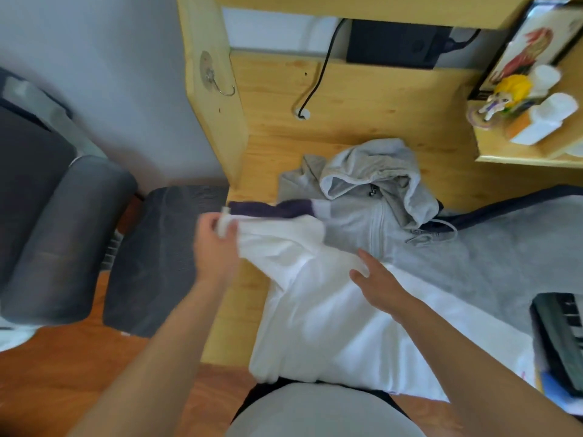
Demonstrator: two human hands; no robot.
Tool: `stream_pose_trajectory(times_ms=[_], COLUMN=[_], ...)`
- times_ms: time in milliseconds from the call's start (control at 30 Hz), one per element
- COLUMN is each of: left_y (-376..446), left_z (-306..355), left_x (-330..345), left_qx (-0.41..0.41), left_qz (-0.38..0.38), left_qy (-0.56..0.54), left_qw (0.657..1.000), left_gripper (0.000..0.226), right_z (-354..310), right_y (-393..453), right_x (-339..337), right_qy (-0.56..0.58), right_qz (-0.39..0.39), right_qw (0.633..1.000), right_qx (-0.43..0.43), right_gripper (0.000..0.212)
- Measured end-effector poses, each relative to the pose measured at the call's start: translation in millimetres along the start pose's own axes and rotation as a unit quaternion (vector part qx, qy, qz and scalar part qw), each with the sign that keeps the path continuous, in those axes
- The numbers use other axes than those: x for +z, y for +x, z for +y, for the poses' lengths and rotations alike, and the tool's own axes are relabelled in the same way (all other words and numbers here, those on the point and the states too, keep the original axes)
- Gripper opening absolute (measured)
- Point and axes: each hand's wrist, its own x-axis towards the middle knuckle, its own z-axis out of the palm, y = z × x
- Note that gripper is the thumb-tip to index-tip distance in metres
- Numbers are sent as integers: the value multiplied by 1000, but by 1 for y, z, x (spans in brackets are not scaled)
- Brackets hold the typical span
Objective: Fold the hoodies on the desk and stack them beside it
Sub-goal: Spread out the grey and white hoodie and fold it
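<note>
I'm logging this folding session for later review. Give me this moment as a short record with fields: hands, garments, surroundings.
left hand: shut on the cuff of the white hoodie's sleeve, held over the desk's left edge
right hand: open, flat on the white hoodie
white hoodie: spread at the near edge of the desk, not yet folded
grey zip hoodie: crumpled behind it, unfolded
desk: light wood
chair: dark, left of the desk

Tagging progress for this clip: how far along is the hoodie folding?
Early. Nothing looks finished: no folded stack shows on the dark mesh chair beside the desk. In hand: left hand grips the white hoodie's cuff, right hand pressing it flat. Left: the grey zip hoodie, still crumpled.
</note>
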Motion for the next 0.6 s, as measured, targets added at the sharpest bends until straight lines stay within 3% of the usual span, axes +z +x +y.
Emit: stream_pose_trajectory(times_ms=[100,167,233,300,333,433,500,533,600], left_y=[24,44,64,65,57,7,-30,-43,-58], left_z=[-11,-29,-54,-71,-76,-73,-65,-62,-61], left_x=[-82,-115,-123,-113,-99,-33,14,34,59], left_qx=[-23,-56,-121,-200,-199,-16,99,142,191], left_qz=[176,201,177,121,84,-75,-203,-254,-314], left_qy=[24,79,120,197,243,307,349,382,442], left_qw=[984,975,969,952,946,949,910,877,818], left_gripper=[15,16,29,50,55,59,61,62,66], right_z=[4,6,5,3,3,1,-3,-6,-10], right_y=[6,10,12,11,9,0,-2,0,14], right_x=[7,14,19,19,18,11,-4,-15,-48], right_qy=[-123,-190,-236,-269,-281,-320,-308,-294,-274], right_qz=[-9,-7,-9,-12,-15,-53,-46,3,170], right_qw=[992,981,971,963,959,946,950,955,942], right_qx=[-28,-27,-18,-10,-10,-22,-33,-48,-98], right_gripper=[67,70,71,72,72,70,65,61,47])
